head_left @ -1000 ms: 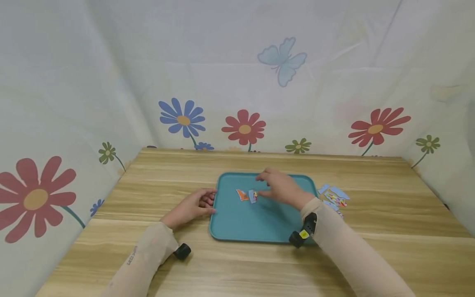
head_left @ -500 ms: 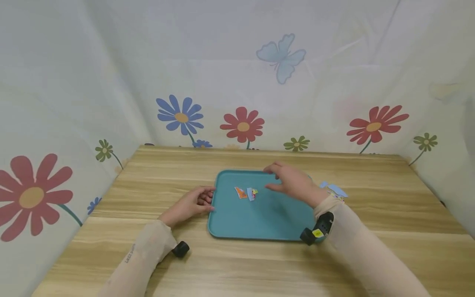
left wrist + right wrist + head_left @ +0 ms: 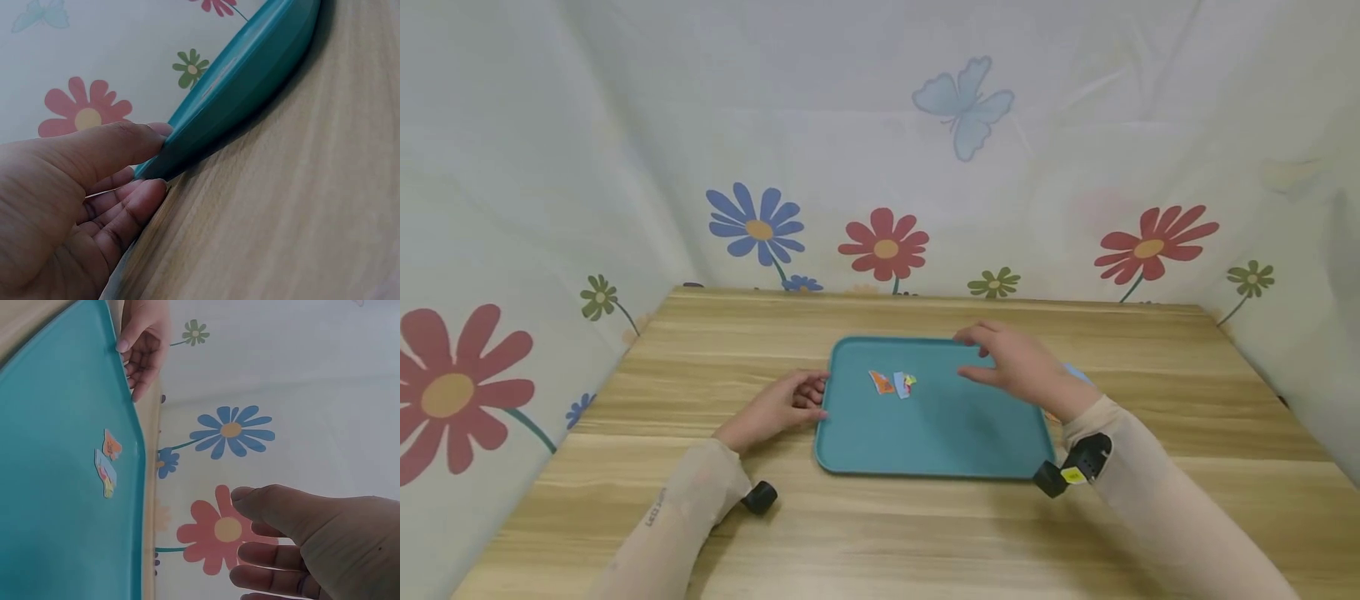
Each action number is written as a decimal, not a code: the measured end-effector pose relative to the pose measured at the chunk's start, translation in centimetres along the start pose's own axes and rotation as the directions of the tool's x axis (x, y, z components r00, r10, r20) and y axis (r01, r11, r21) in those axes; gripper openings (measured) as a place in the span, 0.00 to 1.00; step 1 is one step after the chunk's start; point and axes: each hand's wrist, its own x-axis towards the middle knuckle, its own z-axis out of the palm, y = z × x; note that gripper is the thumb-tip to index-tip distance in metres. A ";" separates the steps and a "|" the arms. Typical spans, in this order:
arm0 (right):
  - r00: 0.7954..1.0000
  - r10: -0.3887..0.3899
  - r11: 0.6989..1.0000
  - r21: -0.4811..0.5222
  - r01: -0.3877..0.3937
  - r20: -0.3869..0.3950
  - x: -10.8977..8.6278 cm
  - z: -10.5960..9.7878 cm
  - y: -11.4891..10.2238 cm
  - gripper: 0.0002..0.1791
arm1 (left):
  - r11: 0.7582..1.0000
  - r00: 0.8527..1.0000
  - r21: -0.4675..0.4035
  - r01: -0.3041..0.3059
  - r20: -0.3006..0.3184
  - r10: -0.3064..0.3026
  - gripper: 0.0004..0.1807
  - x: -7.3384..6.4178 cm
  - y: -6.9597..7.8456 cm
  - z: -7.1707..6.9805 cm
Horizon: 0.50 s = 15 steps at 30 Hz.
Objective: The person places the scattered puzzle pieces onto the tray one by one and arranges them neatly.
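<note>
Two flat cut-out picture pieces, like jigsaw puzzle pieces, lie side by side on the teal tray [image 3: 925, 442], left of its middle. One is an orange piece [image 3: 882, 382]; the other is a light blue piece [image 3: 902, 385] with a multicoloured end. My left hand [image 3: 778, 408] rests at the tray's left rim, thumb and fingertips against the edge [image 3: 206, 115], fingers loosely bent. Over the right part of the tray hovers my right hand [image 3: 1018, 367], thumb and fingers apart and nothing between them, as the right wrist view also shows.
More light blue pieces [image 3: 1078, 372] lie on the table to the right of the tray, mostly hidden behind my right hand and wrist. The wooden table [image 3: 880, 533] ends at a white cloth backdrop [image 3: 820, 108] with printed flowers.
My right hand has let go of the light blue piece beside the orange one and moved right, covering much of the pile. My left hand stays at the rim; the view has tipped slightly.
</note>
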 end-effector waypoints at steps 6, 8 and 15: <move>1.000 -0.002 1.000 -0.004 0.001 -0.031 -1.0 -0.3 0.8 0.26 | 1.000 1.000 -0.004 0.020 0.006 -0.020 0.36 -0.1 0.1 -0.1; 0.999 0.001 1.000 -0.010 -0.001 -0.039 -1.4 -0.4 1.0 0.26 | 1.000 1.000 -0.010 0.025 0.007 -0.025 0.37 -0.2 0.2 -0.1; 0.999 0.027 1.000 -0.005 -0.027 -0.044 -3.0 -0.5 2.0 0.24 | 0.999 1.000 -0.024 0.025 0.018 -0.024 0.37 0.0 0.3 0.0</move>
